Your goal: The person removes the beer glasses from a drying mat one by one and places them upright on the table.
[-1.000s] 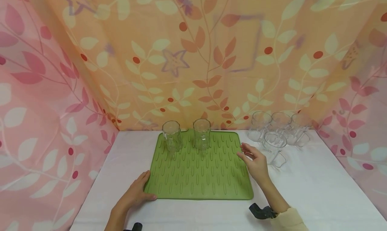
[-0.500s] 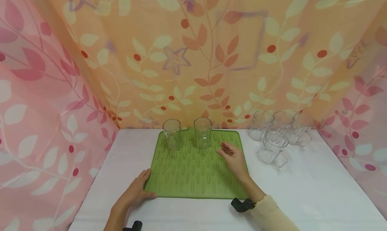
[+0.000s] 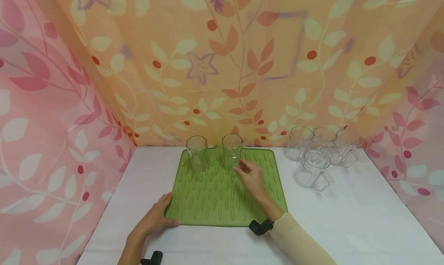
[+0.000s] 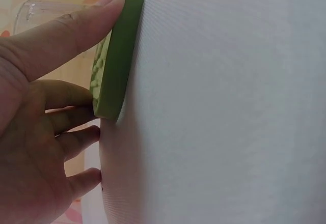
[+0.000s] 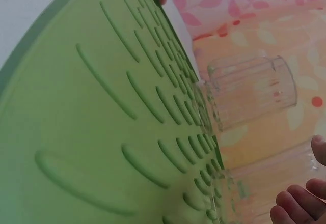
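Observation:
My left hand (image 3: 155, 216) rests at the near left corner of a green ribbed drying mat (image 3: 222, 203); in the left wrist view its thumb lies on the mat's edge and its fingers spread beside the corner. Two clear glass mugs stand upright along the mat's far side, a left mug (image 3: 198, 155) and a middle mug (image 3: 231, 151). Over the mat, my right hand (image 3: 254, 181) has its fingertips right by the lower part of the middle mug. Thumb and loosely bent fingers (image 5: 300, 203) are parted beside that glass in the right wrist view, gripping nothing.
Several more clear glass mugs (image 3: 312, 168) with handles are grouped on the white tablecloth (image 3: 364, 215) right of the mat. A patterned orange curtain (image 3: 138, 83) closes off the back, with pink cloth (image 3: 41, 141) at both sides.
My right hand has moved left from the mat's right edge, across the mat, to the middle mug. My left hand has stayed at the mat's corner, and the mugs stand as before.

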`<state>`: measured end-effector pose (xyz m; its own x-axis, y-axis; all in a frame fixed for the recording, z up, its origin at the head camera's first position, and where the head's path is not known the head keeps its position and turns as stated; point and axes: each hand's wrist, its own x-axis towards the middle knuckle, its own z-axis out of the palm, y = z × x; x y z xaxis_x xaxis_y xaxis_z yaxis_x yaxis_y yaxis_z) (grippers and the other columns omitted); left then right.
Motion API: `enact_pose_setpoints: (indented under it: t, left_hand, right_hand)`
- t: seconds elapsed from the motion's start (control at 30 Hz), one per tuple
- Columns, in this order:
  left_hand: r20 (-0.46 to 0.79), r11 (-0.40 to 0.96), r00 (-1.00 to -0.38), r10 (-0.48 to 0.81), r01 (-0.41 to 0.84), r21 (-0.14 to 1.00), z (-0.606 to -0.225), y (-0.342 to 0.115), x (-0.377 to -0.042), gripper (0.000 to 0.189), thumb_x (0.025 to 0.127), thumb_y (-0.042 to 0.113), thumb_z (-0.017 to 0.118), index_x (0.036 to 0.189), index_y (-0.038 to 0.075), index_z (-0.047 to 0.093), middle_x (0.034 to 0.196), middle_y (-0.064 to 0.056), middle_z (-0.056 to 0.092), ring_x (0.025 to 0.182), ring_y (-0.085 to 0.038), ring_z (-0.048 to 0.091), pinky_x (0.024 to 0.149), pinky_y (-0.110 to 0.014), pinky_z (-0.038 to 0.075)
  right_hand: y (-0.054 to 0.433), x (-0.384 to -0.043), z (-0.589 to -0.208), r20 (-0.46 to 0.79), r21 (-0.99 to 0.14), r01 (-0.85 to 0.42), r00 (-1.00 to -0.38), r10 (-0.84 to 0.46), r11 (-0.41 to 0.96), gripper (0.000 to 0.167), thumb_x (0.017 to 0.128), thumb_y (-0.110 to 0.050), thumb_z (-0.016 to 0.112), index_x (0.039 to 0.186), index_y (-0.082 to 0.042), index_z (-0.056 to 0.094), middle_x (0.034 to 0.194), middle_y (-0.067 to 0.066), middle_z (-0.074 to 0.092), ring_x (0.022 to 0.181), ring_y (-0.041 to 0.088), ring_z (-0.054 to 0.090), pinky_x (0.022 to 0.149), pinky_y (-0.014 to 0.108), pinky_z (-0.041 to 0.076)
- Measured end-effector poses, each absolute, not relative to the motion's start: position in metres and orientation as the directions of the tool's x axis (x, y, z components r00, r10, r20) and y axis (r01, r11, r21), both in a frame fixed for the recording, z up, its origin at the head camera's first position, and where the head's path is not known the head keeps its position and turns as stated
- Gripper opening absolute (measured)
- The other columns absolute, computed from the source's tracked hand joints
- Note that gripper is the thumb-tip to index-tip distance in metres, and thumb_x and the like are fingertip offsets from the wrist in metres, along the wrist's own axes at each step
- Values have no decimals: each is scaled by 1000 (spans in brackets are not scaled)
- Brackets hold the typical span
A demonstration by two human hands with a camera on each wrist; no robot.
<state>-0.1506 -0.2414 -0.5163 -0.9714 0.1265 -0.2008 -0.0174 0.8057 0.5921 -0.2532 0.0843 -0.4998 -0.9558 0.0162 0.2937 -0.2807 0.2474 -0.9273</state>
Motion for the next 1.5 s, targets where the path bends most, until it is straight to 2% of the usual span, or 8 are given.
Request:
enact_pose_setpoints:
  t: [0.17,0.3,0.43,0.63,0.83,0.97,1.17,1.5]
  left_hand:
    - [-209,808,-971,117,-30,589,-516,-243,-151,113,62,27,89,149,-9,27,155,-31,25,145,-48,21,118,-63,13]
    - [-220,804,-969,115,-39,593,-515,-242,-151,113,62,27,89,149,-9,26,155,-31,24,145,-48,20,118,-63,12]
    - [-225,800,-967,124,-37,599,-513,-241,-151,113,62,27,89,149,-9,26,155,-32,23,144,-49,20,118,-64,12]
    - [-245,800,-963,111,-60,598,-513,-238,-151,113,62,26,89,149,-8,26,156,-32,22,145,-49,18,118,-63,12]
    - [-231,808,-965,122,-38,588,-512,-239,-151,112,63,26,88,149,-8,26,155,-32,23,144,-50,20,117,-65,14]
    - [-229,802,-965,124,-38,597,-511,-239,-150,112,63,26,89,149,-9,26,155,-33,24,143,-51,21,116,-67,14]
    - [-228,798,-966,119,-44,601,-513,-240,-148,110,63,25,88,148,-10,27,155,-32,24,144,-50,21,116,-66,13]
    - [-230,800,-966,118,-45,598,-514,-240,-150,111,63,25,88,149,-9,26,155,-32,22,144,-50,20,116,-66,13]
  right_hand:
    - [73,-257,-502,330,-920,-317,-944,17,230,35,85,-11,75,115,6,68,109,29,67,96,36,69,82,38,60]
    - [66,-258,-503,365,-911,-348,-930,36,221,24,84,-5,74,105,5,71,99,25,71,92,35,70,79,35,60]
    - [62,-260,-507,385,-901,-358,-920,71,243,18,85,-8,74,99,3,72,93,20,73,87,32,71,75,31,61]
    - [59,-263,-510,389,-888,-343,-916,102,307,18,88,-11,71,97,5,73,89,17,74,81,28,72,69,27,60]
    - [57,-266,-513,461,-842,-397,-881,104,365,15,90,-8,68,96,5,74,87,18,74,77,28,72,66,34,61]
    - [57,-266,-516,462,-831,-400,-884,78,387,16,91,-10,68,97,3,74,87,16,74,78,26,73,67,34,61]
    - [57,-264,-519,433,-849,-373,-897,88,375,16,88,-11,70,97,2,74,86,15,74,78,25,73,67,31,61]
    - [57,-267,-519,460,-837,-391,-881,107,382,15,87,-13,73,95,0,75,84,14,75,75,25,73,65,31,60]
